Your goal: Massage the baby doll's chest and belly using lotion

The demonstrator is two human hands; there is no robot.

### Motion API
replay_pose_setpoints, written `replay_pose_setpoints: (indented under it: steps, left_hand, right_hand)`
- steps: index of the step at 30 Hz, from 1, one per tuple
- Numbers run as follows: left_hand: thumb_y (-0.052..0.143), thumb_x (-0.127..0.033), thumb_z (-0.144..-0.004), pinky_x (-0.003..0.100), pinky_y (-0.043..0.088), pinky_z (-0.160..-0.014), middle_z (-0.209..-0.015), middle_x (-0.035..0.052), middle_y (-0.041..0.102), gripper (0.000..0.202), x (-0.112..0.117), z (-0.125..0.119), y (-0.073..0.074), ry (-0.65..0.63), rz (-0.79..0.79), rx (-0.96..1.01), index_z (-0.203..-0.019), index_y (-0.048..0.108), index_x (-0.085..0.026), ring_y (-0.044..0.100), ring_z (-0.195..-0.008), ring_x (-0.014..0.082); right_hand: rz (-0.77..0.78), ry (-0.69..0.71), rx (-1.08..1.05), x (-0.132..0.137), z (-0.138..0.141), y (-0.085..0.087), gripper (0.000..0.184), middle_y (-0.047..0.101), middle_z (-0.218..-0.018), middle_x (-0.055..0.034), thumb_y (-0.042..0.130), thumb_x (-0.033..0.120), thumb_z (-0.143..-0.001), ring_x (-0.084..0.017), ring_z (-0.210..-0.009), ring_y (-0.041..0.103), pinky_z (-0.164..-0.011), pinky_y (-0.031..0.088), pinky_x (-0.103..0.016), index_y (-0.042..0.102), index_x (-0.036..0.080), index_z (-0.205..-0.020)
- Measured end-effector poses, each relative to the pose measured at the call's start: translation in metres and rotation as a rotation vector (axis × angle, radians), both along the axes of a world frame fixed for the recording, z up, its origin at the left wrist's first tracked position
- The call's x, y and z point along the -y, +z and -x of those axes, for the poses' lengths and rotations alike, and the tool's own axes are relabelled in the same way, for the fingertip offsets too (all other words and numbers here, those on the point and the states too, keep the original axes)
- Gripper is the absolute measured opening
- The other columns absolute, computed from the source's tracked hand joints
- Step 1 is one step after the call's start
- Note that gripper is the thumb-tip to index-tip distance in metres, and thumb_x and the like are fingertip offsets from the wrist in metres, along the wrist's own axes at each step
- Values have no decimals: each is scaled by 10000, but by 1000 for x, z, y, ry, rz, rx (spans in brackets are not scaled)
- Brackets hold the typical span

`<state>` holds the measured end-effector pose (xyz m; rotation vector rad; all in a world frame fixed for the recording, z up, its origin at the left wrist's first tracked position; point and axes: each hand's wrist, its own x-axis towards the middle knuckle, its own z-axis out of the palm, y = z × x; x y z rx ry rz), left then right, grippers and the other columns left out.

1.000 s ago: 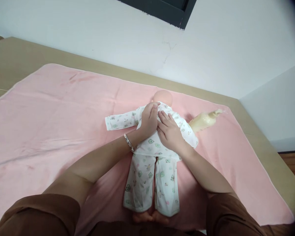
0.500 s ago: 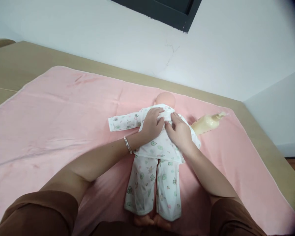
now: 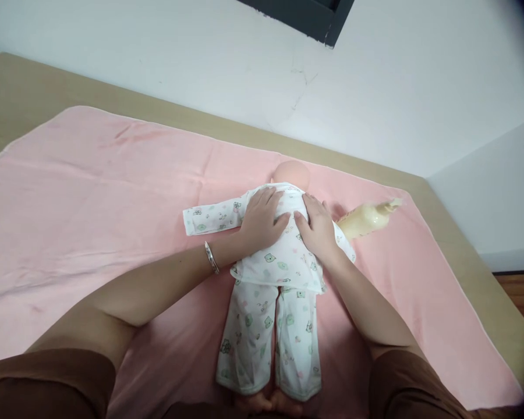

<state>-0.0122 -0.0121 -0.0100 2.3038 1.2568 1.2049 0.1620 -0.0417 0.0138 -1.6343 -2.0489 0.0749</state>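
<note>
A baby doll [image 3: 291, 173] lies stretched out face down, as far as I can see, its bare head away from me and its feet near my body. It wears a white printed top [image 3: 283, 262] and matching trousers [image 3: 248, 337]. My left hand [image 3: 262, 221] rests flat on the left side of the doll's upper back, fingers extended and thumb pointing inward. On the right side of the back lies my right hand [image 3: 318, 230], also flat with its thumb apart. Neither hand grasps anything. One sleeve [image 3: 212, 218] reaches out to the left; the other is mostly hidden behind my right hand.
A pale yellow pump bottle [image 3: 364, 220] lies on its side right of the doll. Beneath everything spreads a pink blanket [image 3: 113, 186] on a wooden table [image 3: 39, 81]. A white wall [image 3: 179, 58] with a dark frame [image 3: 314, 23] rises behind.
My hands have moved apart, from near the middle of the doll's back out towards its two sides. The view has shifted slightly. Doll and bottle stay in place.
</note>
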Motion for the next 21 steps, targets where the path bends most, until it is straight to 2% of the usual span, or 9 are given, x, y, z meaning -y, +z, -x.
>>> replay_pose_setpoints:
  steps: [4,8,11,14,17,21]
  left_hand:
    - [489,-334,-905,518,311,-1151,-1407,142,511,440,0,1,-1,-24,-33,-8,-1315,513,-177,417,-1354,304]
    - [429,-274,-934,507,356,-1129,-1304,91,605,315,4,3,2,-113,-125,-33,-1189,607,-228,491,-1296,264]
    - [457,-270,-919,490,414,-1073,-1188,86,656,243,8,5,4,-92,-161,-26,-1069,646,-239,555,-1204,262]
    - [486,-268,-895,462,455,-1014,-1099,88,672,200,11,5,3,-39,-171,-1,-1002,652,-231,586,-1116,259]
    - [488,-266,-883,452,446,-1023,-1156,104,651,244,12,4,2,25,-148,10,-1069,633,-206,566,-1142,263]
    - [468,-285,-886,503,330,-1135,-1372,136,548,426,8,3,2,21,-48,-18,-1294,519,-172,450,-1326,287]
  right_hand:
    - [-33,55,-5,3,1,0,494,478,-1480,-94,328,401,-999,-270,-1420,376,-1181,220,-602,432,201,-1439]
    - [-125,75,-24,10,6,-1,427,565,-1401,-77,330,338,-1000,-237,-1365,463,-1168,332,-532,562,205,-1333]
    - [-215,39,-26,15,8,-6,381,647,-1297,-67,360,316,-988,-235,-1291,545,-1124,425,-487,660,220,-1203]
    - [-253,2,3,19,9,-11,363,687,-1229,-63,383,306,-978,-248,-1241,589,-1099,457,-480,680,218,-1166]
    - [-269,-10,19,21,9,-13,366,698,-1205,-71,383,302,-975,-251,-1221,602,-1087,465,-477,673,207,-1179]
    - [-218,-28,-4,18,9,-9,405,645,-1298,-81,351,318,-986,-248,-1300,532,-1139,395,-500,611,200,-1273]
